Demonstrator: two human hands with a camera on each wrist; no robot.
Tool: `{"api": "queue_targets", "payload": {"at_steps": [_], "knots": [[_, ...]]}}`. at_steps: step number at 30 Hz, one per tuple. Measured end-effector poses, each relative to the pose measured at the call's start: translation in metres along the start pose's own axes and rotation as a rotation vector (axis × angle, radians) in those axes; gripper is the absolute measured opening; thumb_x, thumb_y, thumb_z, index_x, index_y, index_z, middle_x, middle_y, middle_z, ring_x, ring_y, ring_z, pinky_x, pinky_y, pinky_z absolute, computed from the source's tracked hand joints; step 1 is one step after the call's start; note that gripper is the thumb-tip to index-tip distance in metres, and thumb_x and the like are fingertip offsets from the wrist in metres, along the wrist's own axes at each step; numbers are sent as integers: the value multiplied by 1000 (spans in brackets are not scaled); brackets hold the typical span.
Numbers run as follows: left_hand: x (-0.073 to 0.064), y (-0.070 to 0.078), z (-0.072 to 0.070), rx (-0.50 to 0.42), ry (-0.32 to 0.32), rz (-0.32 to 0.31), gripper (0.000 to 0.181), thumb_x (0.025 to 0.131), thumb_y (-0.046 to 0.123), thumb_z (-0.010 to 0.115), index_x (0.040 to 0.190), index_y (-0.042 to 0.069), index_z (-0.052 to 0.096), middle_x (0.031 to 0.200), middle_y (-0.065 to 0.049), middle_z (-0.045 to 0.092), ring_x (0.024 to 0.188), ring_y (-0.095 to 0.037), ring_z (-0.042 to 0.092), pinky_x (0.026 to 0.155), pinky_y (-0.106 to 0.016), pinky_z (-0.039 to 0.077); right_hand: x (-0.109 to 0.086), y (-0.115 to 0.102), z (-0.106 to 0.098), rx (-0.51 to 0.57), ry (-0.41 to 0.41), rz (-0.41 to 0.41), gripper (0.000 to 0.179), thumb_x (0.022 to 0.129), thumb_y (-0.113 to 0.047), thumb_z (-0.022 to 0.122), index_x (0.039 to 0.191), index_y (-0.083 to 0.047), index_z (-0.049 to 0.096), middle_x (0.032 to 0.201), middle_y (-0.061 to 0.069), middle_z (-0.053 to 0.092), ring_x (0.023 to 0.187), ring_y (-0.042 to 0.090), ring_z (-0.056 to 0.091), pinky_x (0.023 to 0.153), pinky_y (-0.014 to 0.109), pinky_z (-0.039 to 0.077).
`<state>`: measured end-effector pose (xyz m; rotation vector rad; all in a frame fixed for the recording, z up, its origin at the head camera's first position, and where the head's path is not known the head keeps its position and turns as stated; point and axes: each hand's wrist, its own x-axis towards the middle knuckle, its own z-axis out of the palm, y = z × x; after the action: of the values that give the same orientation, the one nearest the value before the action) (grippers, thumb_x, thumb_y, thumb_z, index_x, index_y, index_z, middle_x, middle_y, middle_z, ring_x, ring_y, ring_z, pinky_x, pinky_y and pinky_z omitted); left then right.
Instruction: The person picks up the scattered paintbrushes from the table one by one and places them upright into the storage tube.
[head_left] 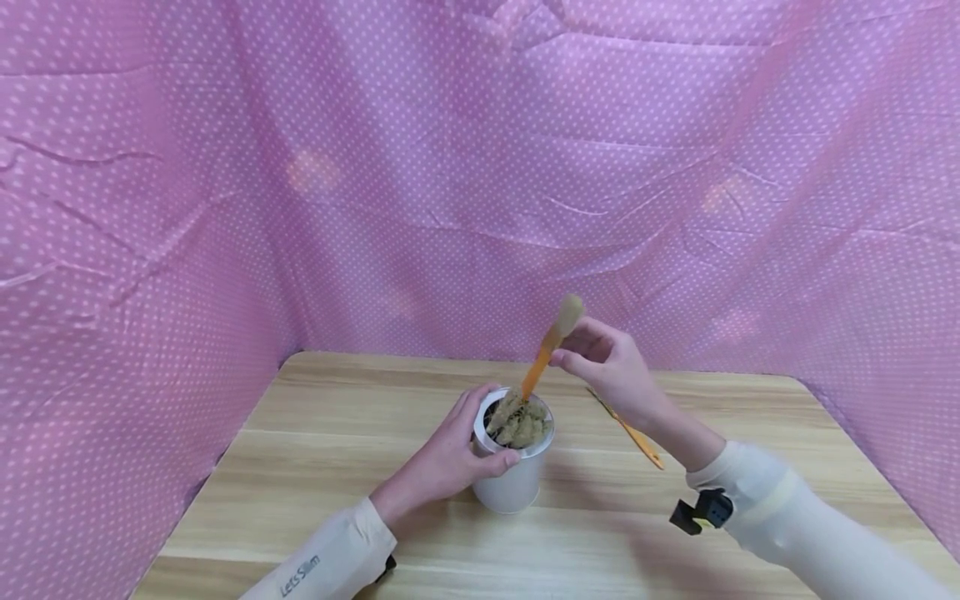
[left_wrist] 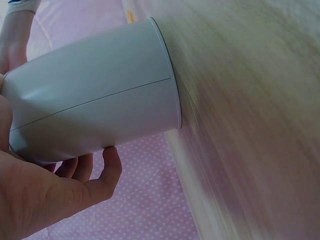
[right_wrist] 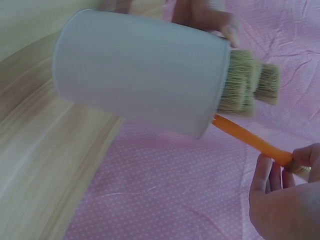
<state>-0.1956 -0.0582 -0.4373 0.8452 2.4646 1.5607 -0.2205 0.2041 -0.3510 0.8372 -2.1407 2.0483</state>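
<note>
A white cylindrical can [head_left: 510,487] stands upright on the table, with several pale-bristled brushes [head_left: 527,427] in it, bristles up. My left hand [head_left: 442,458] grips the can near its rim, thumb on the near side and fingers around the far left. Between thumb and fingers, my right hand [head_left: 615,379] pinches an orange-handled brush [head_left: 536,371] close to its bristles, which point up. In the right wrist view that brush's handle [right_wrist: 245,136] reaches down to the can's mouth; its lower end is hidden.
Right of the can, partly behind the right forearm, another orange-handled tool [head_left: 642,446] lies on the wooden table [head_left: 300,492]; its far end is hard to make out. Pink dotted cloth [head_left: 450,167] hangs behind the table and along both sides.
</note>
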Motion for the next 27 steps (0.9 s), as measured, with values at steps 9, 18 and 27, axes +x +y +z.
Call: {"api": "queue_targets", "payload": {"at_steps": [9, 18, 27], "knots": [[1, -1, -1, -15, -3, -15, 95, 83, 46, 83, 158, 27, 27, 147, 2, 37, 132, -18, 44, 110, -47, 35, -2, 25, 0, -64, -174, 48, 26, 95, 0, 67, 121, 5, 64, 113, 21, 68, 105, 35, 67, 92, 42, 55], [2, -1, -1, -3, 4, -32, 97, 83, 49, 82, 158, 28, 26, 149, 1, 37, 132, -20, 45, 109, -49, 36, -6, 37, -2, -77, -311, 38, 31, 94, 7, 62, 125, 6, 61, 119, 21, 67, 110, 39, 65, 90, 45, 56], [0, 0, -1, -8, 10, -33, 98, 82, 49, 83, 159, 25, 26, 149, 0, 37, 133, -21, 43, 110, -49, 34, -13, 36, -5, -274, -357, -57, 33, 92, 6, 65, 121, -10, 68, 118, 3, 69, 108, 28, 64, 95, 49, 51]]}}
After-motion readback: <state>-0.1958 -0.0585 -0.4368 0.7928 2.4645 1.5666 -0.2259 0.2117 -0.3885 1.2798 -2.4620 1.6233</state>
